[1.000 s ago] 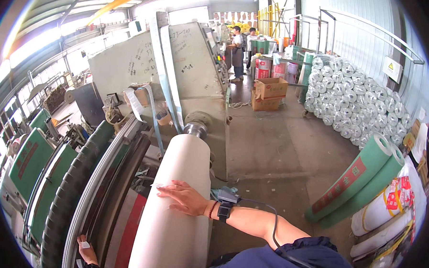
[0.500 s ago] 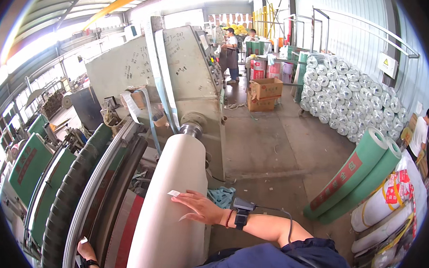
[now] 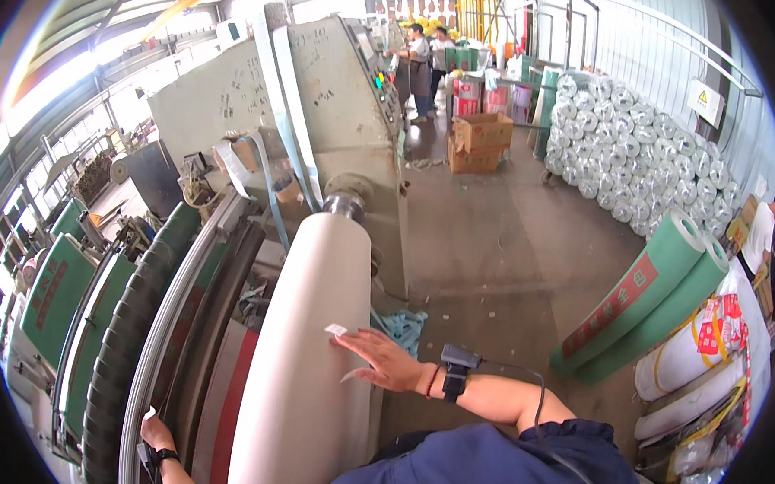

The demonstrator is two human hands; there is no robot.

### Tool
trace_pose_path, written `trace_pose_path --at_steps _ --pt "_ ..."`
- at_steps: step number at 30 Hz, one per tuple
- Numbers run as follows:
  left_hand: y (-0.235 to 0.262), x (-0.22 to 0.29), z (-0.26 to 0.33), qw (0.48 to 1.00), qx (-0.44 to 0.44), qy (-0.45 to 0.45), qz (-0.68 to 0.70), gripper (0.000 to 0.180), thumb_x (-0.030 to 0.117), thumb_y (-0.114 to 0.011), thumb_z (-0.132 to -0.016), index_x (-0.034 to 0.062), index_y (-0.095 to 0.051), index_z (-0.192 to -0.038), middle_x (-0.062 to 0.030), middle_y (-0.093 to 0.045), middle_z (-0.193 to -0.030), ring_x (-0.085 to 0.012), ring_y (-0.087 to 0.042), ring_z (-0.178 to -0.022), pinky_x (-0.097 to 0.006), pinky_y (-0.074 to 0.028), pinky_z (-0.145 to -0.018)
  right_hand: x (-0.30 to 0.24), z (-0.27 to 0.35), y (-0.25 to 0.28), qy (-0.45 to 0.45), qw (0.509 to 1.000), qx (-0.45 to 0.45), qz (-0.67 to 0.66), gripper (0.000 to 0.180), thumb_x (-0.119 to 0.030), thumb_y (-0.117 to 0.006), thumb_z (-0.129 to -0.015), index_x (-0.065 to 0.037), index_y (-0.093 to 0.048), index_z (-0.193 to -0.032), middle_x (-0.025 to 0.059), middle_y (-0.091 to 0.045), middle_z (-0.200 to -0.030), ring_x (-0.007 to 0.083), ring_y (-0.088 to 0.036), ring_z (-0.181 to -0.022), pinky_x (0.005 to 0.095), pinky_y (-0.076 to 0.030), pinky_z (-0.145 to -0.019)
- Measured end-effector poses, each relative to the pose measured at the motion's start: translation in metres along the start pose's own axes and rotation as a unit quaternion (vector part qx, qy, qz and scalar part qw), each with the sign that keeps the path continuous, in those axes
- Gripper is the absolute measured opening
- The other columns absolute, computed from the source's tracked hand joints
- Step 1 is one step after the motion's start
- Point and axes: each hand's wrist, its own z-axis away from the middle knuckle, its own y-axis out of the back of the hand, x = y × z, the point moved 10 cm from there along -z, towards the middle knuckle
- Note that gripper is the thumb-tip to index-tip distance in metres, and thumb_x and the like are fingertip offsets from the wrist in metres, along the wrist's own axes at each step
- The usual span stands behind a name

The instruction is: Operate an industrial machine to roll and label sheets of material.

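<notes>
1. Factory floor [image 3: 508, 247] of bare concrete stretched away to the far wall, with a large grey-green machine [image 3: 324, 109] standing on the left.
2. On that machine, a big cream roll [image 3: 313, 360] ran from near to far, wound full as far as could be seen.
3. Resting on the roll's right side, the right hand [image 3: 382, 360] lay open and flat, a small white tab [image 3: 336, 330] at its fingertips; whether it was stuck down could not be told.
4. Low at the near left, the left hand [image 3: 154, 435] touched the machine's edge; its grip was unclear.
5. Green rolls [image 3: 644, 296] leaned at the right; white rolls [image 3: 642, 167] were stacked farther off.
</notes>
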Motion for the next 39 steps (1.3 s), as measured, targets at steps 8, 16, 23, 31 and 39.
trace_pose_path --at_steps 8,16,23,31,39 --pt "0.04 0.039 0.004 0.995 -0.073 -0.049 0.037 0.022 0.017 -0.061 -0.102 0.0038 -0.078 -0.097 -0.0238 -0.077 -0.095 -0.0435 -0.076 -0.091 -0.054 -0.06 -0.08 0.034 -0.022 0.015 0.006 1.0 0.013 -0.01 0.075 -0.057 -0.047 -0.111 -0.006 -0.039 -0.166 0.0181 -0.051 -0.159 0.0366 -0.048 -0.147 0.0532 -0.028 -0.129" --pt "0.113 0.075 0.047 0.99 -0.132 0.028 0.051 0.028 0.03 -0.059 -0.102 0.0137 -0.08 -0.106 -0.0218 -0.078 -0.104 -0.0421 -0.076 -0.1 -0.054 -0.06 -0.088 0.074 -0.059 0.008 0.069 0.996 0.041 -0.028 0.078 -0.064 -0.044 -0.109 -0.007 -0.044 -0.163 0.0094 -0.055 -0.162 0.0326 -0.05 -0.147 0.0541 -0.025 -0.13" --pt "0.227 0.13 0.175 0.993 -0.063 0.007 0.103 0.027 0.033 -0.067 -0.104 0.0118 -0.083 -0.105 -0.0171 -0.079 -0.1 -0.0383 -0.077 -0.092 -0.048 -0.061 -0.08 0.077 -0.097 0.015 0.163 0.984 -0.006 -0.075 0.079 -0.064 -0.039 -0.111 -0.002 -0.048 -0.158 0.0072 -0.062 -0.157 0.0306 -0.053 -0.143 0.0509 -0.023 -0.129" --pt "0.38 0.238 0.365 0.965 0.099 0.24 -0.022 0.044 0.03 -0.055 -0.111 0.0107 -0.062 -0.15 -0.0145 -0.058 -0.158 -0.0334 -0.049 -0.151 -0.054 -0.025 -0.13 0.106 -0.125 0.036 0.193 0.978 0.004 -0.076 0.077 -0.062 -0.037 -0.112 -0.001 -0.048 -0.157 0.0089 -0.066 -0.151 0.0316 -0.054 -0.143 0.0514 -0.024 -0.129" --pt "0.374 0.214 0.378 0.949 0.141 0.275 -0.063 0.043 0.025 -0.055 -0.111 0.0116 -0.061 -0.152 -0.0126 -0.057 -0.159 -0.0308 -0.047 -0.153 -0.053 -0.025 -0.13 0.121 -0.131 0.034 0.163 0.985 0.044 -0.037 0.077 -0.061 -0.029 -0.114 0.0 -0.05 -0.155 0.0117 -0.067 -0.148 0.0329 -0.053 -0.147 0.0522 -0.026 -0.129"
